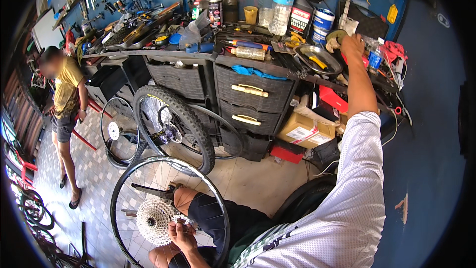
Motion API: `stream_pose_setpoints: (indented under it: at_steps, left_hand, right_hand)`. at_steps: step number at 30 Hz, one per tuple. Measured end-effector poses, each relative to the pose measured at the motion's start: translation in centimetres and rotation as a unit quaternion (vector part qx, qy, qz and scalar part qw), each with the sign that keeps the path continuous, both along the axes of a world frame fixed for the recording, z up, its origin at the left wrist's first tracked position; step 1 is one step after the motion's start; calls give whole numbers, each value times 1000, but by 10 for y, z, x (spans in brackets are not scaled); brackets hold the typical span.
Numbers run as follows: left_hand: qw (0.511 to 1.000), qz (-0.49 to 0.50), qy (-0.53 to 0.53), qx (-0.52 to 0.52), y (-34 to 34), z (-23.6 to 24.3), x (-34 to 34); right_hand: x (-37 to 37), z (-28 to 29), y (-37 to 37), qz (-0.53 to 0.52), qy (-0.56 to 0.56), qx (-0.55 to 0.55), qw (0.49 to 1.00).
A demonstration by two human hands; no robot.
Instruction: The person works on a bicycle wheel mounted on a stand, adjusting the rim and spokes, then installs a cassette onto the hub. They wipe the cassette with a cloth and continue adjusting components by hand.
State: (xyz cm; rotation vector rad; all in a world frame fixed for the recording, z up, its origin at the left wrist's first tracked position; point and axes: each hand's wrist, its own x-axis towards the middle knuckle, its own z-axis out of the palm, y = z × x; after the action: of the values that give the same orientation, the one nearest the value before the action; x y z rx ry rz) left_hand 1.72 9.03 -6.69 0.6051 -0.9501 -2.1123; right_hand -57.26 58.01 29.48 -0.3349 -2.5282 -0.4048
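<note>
A bicycle wheel (221,196) without a tyre stands between my legs, its large silver cassette (154,221) facing left. Beside the cassette, my left hand (183,236) is closed, its fingers curled around something small and dark that I cannot make out. My right arm stretches far forward over the cluttered workbench. At its end my right hand (352,47) bends its fingers down beside a roundish tan-green thing (336,38); what lies under the fingers is hidden. Just left of that hand is a metal dish (302,54) with a yellow-handled tool (318,62) in it.
A knobbly-tyred wheel (201,134) leans against the dark drawers (250,80). On the bench stand a water bottle (281,7), a black sealant bottle (300,14) and a blue-white tub (322,22). Cardboard boxes (303,130) sit below. Another person (67,89) stands at the left.
</note>
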Motion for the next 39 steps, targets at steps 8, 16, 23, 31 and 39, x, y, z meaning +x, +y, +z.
stream_pose_setpoints:
  at_steps: [8, 16, 23, 31, 39]
  left_hand:
    - [1000, -3, -12, -6, 0, 2, 1]
    - [1000, -8, -14, -9, 2, 7, -4]
    - [994, 28, -99, 28, 2, 29, -1]
    - [999, 16, -30, 5, 0, 19, 11]
    - [984, 11, -62, -168, 1, 12, 5]
  right_hand:
    - [-10, 48, 35, 20, 360, -288, 887]
    - [97, 149, -22, 468, 226, -766, 380]
    - [228, 5, -157, 480, 22, -822, 304]
    - [337, -286, -305, 208, -372, -900, 96]
    - [447, -301, -422, 644, -376, -541, 390]
